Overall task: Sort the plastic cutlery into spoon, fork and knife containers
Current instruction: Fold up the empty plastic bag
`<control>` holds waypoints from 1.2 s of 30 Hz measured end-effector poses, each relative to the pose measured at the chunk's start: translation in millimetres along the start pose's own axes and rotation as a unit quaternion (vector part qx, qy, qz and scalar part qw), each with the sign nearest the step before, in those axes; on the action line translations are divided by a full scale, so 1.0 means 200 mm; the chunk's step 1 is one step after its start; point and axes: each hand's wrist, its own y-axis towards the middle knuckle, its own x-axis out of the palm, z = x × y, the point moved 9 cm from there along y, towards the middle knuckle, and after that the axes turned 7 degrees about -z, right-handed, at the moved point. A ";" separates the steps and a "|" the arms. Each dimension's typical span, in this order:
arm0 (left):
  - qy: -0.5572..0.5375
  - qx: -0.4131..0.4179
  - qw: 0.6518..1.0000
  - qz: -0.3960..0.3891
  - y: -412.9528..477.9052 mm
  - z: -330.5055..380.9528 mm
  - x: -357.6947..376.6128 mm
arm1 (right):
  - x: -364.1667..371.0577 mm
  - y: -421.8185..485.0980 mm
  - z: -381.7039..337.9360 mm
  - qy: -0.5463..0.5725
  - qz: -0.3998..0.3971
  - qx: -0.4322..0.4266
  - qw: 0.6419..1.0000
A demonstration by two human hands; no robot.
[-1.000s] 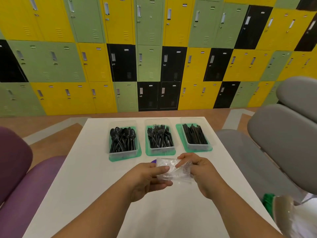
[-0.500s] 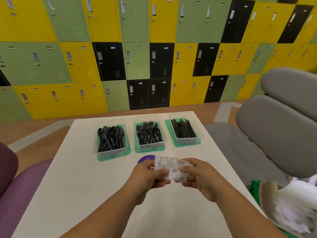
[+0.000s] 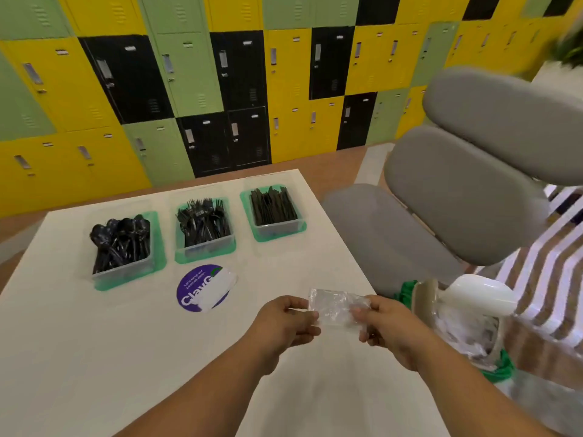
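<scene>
Three clear containers on green lids stand in a row at the far side of the white table (image 3: 94, 357): the spoon container (image 3: 121, 247) at left, the fork container (image 3: 205, 230) in the middle, the knife container (image 3: 273, 211) at right, all full of black plastic cutlery. Near the table's right edge I hold a crumpled clear plastic wrapper (image 3: 334, 305) between both hands. My left hand (image 3: 285, 321) pinches its left end and my right hand (image 3: 383, 324) pinches its right end. I see no cutlery in the wrapper.
A purple round sticker (image 3: 192, 293) with a white patch lies on the table in front of the fork container. To the right stands a bin (image 3: 454, 326) with a white swing lid and green liner, holding clear wrappers. A grey padded chair (image 3: 441, 200) stands beyond it.
The view has swung to the right and my hands have carried the wrapper toward the table's right edge, closer to the bin. The purple sticker has come fully into view.
</scene>
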 end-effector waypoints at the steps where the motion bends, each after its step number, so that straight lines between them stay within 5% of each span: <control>1: 0.005 -0.004 1.000 -0.002 0.03 -0.02 0.04 | -0.08 0.00 0.05 0.011 0.017 0.007 1.000; 5: 0.027 -0.023 0.999 -0.020 0.11 -0.06 0.19 | -0.46 -0.01 0.31 0.118 0.157 0.066 0.978; 10: 0.052 -0.047 0.997 -0.018 0.21 -0.09 0.34 | -0.91 -0.07 0.64 0.220 0.330 0.144 0.906; 18: 0.069 -0.049 0.996 0.019 0.28 -0.10 0.40 | -1.39 -0.13 0.83 0.059 0.458 0.196 0.865; 24: 0.068 -0.046 0.995 0.053 0.30 -0.15 0.36 | -1.49 -0.04 0.76 -0.074 0.447 0.187 0.872; 30: 0.076 -0.043 0.993 0.081 0.31 -0.19 0.30 | -1.54 0.14 0.83 -0.064 0.415 0.177 0.890; 36: 0.076 -0.038 0.990 0.110 0.32 -0.20 0.23 | -1.61 0.17 0.87 -0.050 0.452 0.208 0.866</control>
